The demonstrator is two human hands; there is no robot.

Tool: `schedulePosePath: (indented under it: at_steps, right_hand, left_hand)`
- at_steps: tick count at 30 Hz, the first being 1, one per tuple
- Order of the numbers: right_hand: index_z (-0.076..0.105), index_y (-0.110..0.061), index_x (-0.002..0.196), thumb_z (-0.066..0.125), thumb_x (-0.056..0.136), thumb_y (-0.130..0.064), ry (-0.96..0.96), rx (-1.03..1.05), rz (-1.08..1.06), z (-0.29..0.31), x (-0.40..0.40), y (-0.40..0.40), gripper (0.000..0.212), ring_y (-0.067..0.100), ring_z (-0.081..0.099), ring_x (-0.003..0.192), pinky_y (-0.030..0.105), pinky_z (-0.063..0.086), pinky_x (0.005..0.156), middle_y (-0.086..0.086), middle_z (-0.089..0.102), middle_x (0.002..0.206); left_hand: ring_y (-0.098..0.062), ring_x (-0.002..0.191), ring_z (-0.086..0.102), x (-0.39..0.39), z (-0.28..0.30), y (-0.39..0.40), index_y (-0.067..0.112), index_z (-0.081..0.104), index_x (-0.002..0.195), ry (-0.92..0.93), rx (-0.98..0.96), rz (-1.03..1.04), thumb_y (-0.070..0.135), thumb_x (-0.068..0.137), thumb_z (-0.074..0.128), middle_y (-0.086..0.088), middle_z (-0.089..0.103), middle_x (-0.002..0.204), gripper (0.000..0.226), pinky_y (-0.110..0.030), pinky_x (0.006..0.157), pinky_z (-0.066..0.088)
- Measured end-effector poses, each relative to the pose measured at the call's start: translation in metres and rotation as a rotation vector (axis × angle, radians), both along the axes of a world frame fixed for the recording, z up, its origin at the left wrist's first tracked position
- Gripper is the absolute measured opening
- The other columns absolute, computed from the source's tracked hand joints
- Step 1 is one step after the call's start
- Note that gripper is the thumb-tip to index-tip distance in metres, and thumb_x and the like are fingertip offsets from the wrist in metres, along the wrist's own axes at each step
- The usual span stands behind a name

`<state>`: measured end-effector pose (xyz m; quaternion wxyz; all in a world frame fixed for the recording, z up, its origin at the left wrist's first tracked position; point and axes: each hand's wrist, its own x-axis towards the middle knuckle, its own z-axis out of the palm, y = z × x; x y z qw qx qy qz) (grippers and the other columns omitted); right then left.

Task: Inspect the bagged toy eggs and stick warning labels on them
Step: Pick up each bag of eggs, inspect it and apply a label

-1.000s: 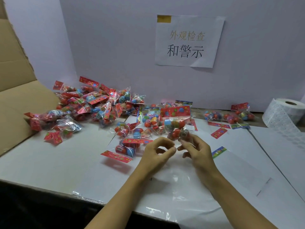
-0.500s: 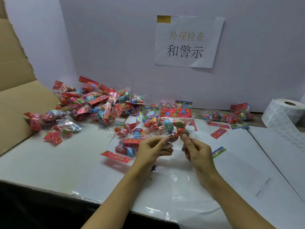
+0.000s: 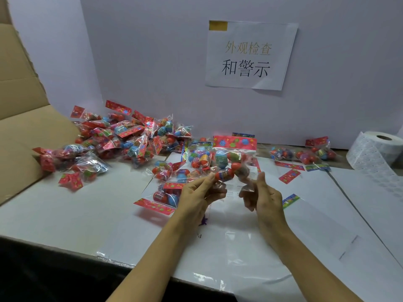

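- The left hand [image 3: 199,194] pinches the lower left corner of a clear plastic bag of coloured toy eggs with a red flowered header card [image 3: 231,162], thumb and fingertips closed on the film.
- The right hand [image 3: 261,194] grips the bag's lower right corner with its fingers curled round the plastic.
- The bag hangs upright between both hands, above the white paper-covered worktop [image 3: 65,214], header card on top; small print on its film is too blurred to read.
- A heap of similar bagged eggs [image 3: 122,140] lies at the left rear beside a brown cardboard flap [image 3: 19,127].
- A few more bags [image 3: 305,153] lie at the right rear, near a white roll of labels [image 3: 377,153].
- A white paper sign [image 3: 248,55] on the wall reads "外观检查 和警示".
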<state>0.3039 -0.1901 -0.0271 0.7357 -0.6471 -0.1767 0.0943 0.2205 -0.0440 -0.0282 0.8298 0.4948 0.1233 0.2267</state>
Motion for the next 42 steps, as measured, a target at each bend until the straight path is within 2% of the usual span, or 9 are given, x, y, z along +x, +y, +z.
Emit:
schedulePosePath:
  at_steps: [6,10,17,22,26,29,34,39,42]
  right_hand:
    - [0.077,-0.025,0.103,0.054,0.069,-0.089,0.044,0.015,0.061,0.006,0.010,-0.009,0.076,0.013,0.070,0.074,0.024,0.053,0.059,0.001,0.077,0.091]
    - [0.082,-0.024,0.084,0.075,0.062,-0.070,0.111,0.044,0.091,0.006,0.012,-0.009,0.052,0.014,0.067,0.064,0.023,0.055,0.055,0.004,0.074,0.076]
    - [0.082,-0.018,0.091,0.080,0.064,-0.060,0.099,-0.093,0.275,0.002,0.010,-0.008,0.050,0.024,0.073,0.075,0.033,0.059,0.069,0.010,0.078,0.087]
    - [0.080,-0.017,0.100,0.080,0.074,-0.054,0.033,-0.129,0.347,0.000,0.010,-0.009,0.045,0.041,0.072,0.088,0.049,0.056,0.080,0.018,0.077,0.097]
    - [0.081,-0.016,0.098,0.084,0.067,-0.046,0.070,-0.118,0.349,0.000,0.010,-0.009,0.044,0.028,0.074,0.086,0.030,0.056,0.062,0.016,0.077,0.096]
    - [0.082,-0.016,0.095,0.085,0.064,-0.043,0.021,-0.111,0.343,-0.002,0.013,-0.009,0.041,0.025,0.076,0.089,0.025,0.057,0.067,0.012,0.078,0.095]
    - [0.082,-0.012,0.088,0.085,0.063,-0.041,-0.040,-0.091,0.283,-0.004,0.017,-0.007,0.039,0.026,0.076,0.091,0.028,0.060,0.073,0.012,0.078,0.092]
    - [0.081,-0.008,0.087,0.082,0.067,-0.034,-0.029,-0.076,0.271,-0.005,0.017,-0.006,0.033,0.027,0.076,0.089,0.026,0.060,0.070,0.013,0.078,0.091]
    - [0.082,-0.010,0.084,0.082,0.066,-0.035,0.003,-0.094,0.244,-0.005,0.018,-0.006,0.031,0.028,0.076,0.087,0.029,0.061,0.072,0.013,0.078,0.089]
  left_hand:
    - [-0.026,0.080,0.075,-0.002,-0.001,0.001,0.011,0.084,0.088,0.017,0.109,-0.078,0.029,0.088,0.074,-0.016,0.077,0.090,0.021,-0.030,0.074,0.061]
    - [-0.031,0.086,0.075,-0.003,-0.003,-0.002,0.015,0.079,0.081,0.055,0.209,-0.106,0.030,0.086,0.074,-0.018,0.076,0.091,0.017,-0.033,0.077,0.061]
    - [-0.034,0.093,0.075,-0.004,-0.005,-0.007,0.002,0.075,0.103,0.121,0.317,-0.161,0.041,0.090,0.077,-0.019,0.076,0.100,0.040,-0.040,0.078,0.061]
    - [-0.012,0.058,0.069,-0.006,-0.007,-0.004,0.001,0.074,0.090,0.135,0.387,-0.124,0.028,0.093,0.075,-0.011,0.074,0.076,0.027,-0.014,0.047,0.047]
    - [0.001,0.048,0.062,-0.006,-0.008,-0.003,-0.003,0.075,0.097,0.111,0.405,-0.136,0.016,0.095,0.071,0.003,0.074,0.068,0.019,-0.007,0.046,0.043]
    - [0.000,0.047,0.061,-0.009,-0.006,-0.005,-0.009,0.074,0.103,0.107,0.408,-0.151,0.012,0.096,0.070,-0.006,0.075,0.077,0.023,-0.009,0.046,0.043]
    - [-0.029,0.086,0.075,-0.007,-0.004,-0.006,-0.003,0.077,0.105,0.129,0.429,-0.122,0.016,0.094,0.073,-0.019,0.077,0.097,0.022,-0.031,0.073,0.060]
    - [-0.022,0.097,0.075,-0.007,-0.006,-0.003,0.013,0.079,0.107,0.146,0.475,-0.124,0.027,0.093,0.076,-0.010,0.078,0.101,0.020,-0.036,0.087,0.062]
    - [-0.024,0.108,0.073,-0.006,-0.007,-0.002,0.030,0.073,0.117,0.146,0.418,-0.189,0.038,0.082,0.083,-0.008,0.075,0.113,0.038,-0.040,0.097,0.059]
